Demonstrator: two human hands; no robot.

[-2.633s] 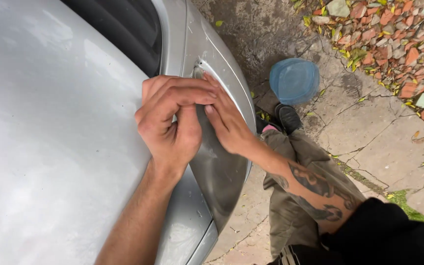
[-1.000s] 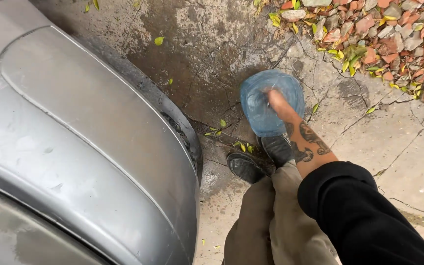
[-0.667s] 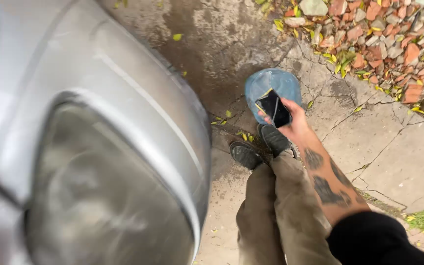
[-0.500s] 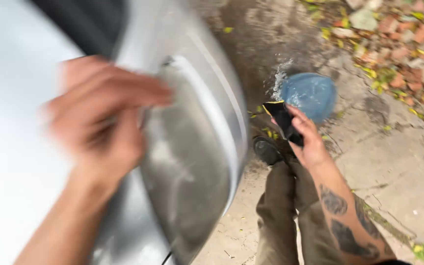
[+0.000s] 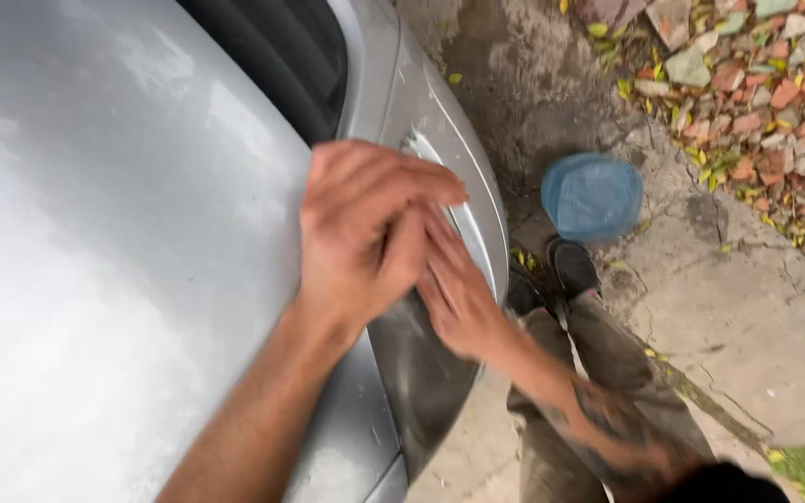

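Observation:
My left hand (image 5: 365,233) lies flat over the fingers of my right hand (image 5: 463,303), both pressed on the cloudy headlight (image 5: 426,382) of a silver car (image 5: 95,242). The left fingers are stretched out and hold nothing that I can see. My right hand is blurred, and its fingertips are covered by the left hand. The small dark pad it carried a moment ago is hidden under them. A round blue water tub (image 5: 592,196) stands on the ground to the right of the headlight, just beyond my shoes (image 5: 570,265).
The car's hood fills the left half of the view, with the dark windscreen base (image 5: 272,56) at the top. Cracked concrete (image 5: 757,307) lies to the right, and broken brick rubble with yellow leaves (image 5: 757,74) at the upper right.
My right hand took a dark pad from the blue tub and swung left to the headlight. The left hand came down over it. The view moved from the ground back to the car.

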